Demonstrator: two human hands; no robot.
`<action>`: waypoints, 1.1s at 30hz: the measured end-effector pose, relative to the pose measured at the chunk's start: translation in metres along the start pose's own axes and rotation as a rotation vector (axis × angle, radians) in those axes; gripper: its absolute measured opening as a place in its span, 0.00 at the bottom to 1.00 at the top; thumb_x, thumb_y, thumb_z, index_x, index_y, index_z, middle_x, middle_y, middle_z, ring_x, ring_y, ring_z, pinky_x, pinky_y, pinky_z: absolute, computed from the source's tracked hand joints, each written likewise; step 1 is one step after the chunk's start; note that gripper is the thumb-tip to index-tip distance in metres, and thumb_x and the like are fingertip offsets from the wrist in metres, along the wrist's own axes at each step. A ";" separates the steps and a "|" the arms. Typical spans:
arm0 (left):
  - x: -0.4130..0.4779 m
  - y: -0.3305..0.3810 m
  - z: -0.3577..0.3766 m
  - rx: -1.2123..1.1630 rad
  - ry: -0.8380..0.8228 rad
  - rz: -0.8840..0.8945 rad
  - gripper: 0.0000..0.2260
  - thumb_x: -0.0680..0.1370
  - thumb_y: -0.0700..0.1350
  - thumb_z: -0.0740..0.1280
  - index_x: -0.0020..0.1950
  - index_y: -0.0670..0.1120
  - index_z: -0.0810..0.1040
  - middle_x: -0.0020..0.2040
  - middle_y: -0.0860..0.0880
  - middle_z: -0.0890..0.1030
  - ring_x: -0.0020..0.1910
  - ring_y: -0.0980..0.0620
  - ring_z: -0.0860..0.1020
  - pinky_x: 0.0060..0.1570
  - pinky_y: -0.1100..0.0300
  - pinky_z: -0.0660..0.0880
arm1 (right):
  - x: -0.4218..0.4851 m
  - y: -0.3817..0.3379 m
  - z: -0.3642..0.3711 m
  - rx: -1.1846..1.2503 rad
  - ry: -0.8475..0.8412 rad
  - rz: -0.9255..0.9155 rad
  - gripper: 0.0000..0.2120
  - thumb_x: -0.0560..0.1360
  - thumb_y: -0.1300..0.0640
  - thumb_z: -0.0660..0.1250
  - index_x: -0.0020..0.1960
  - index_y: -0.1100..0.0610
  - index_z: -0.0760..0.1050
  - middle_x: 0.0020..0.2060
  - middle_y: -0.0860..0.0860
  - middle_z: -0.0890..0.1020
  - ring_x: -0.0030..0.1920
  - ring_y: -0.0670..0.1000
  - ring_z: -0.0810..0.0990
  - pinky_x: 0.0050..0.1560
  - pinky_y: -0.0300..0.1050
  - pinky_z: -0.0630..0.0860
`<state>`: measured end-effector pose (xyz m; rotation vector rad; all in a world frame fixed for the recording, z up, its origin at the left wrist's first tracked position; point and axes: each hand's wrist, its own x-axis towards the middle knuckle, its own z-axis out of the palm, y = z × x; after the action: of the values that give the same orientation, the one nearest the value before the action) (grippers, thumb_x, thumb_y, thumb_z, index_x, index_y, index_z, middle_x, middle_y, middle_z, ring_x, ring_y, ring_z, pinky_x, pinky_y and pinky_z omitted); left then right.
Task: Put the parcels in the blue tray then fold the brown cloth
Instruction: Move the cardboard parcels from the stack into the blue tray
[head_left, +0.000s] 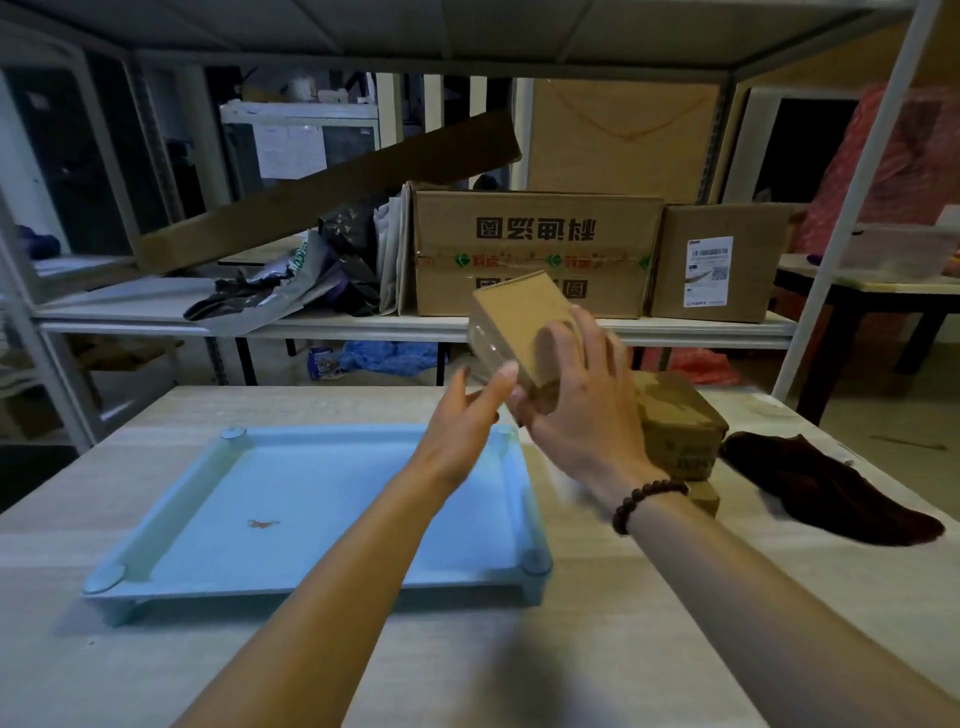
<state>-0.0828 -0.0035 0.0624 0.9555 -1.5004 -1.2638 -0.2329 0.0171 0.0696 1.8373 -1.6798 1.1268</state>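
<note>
1 cardboard parcel (514, 317): right hand (576, 410) gripped it, left hand (462, 421) touched it straight-fingered; parcel stack (680, 431) and brown cloth (826, 488) lay right, blue tray (322, 584) below-left.

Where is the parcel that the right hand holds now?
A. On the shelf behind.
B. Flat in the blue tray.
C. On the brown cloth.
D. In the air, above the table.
D: the right hand grips the parcel tilted and clear of the table, while the blue tray holds no parcel.
</note>
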 end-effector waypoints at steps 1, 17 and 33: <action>0.002 0.009 -0.003 -0.061 0.017 -0.016 0.38 0.65 0.73 0.68 0.70 0.56 0.70 0.56 0.60 0.84 0.56 0.56 0.82 0.53 0.56 0.73 | -0.006 -0.007 0.005 0.070 0.030 -0.009 0.33 0.74 0.41 0.71 0.73 0.54 0.65 0.76 0.55 0.63 0.73 0.58 0.61 0.69 0.53 0.66; 0.003 0.009 -0.079 -0.171 -0.071 -0.108 0.39 0.61 0.49 0.81 0.70 0.54 0.71 0.62 0.48 0.82 0.59 0.45 0.81 0.59 0.37 0.74 | -0.007 -0.036 0.017 0.821 -0.162 0.591 0.28 0.77 0.32 0.50 0.71 0.43 0.68 0.72 0.49 0.73 0.62 0.44 0.72 0.60 0.47 0.67; -0.012 -0.003 -0.101 0.894 -0.032 0.495 0.49 0.74 0.38 0.76 0.75 0.73 0.48 0.82 0.56 0.43 0.75 0.43 0.65 0.63 0.50 0.72 | 0.014 -0.023 0.002 1.220 -0.888 0.871 0.34 0.66 0.27 0.67 0.59 0.52 0.80 0.52 0.57 0.87 0.51 0.60 0.86 0.41 0.52 0.83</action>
<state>0.0178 -0.0197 0.0617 0.9949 -2.2056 -0.2172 -0.2112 0.0112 0.0842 2.5893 -2.8281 2.2708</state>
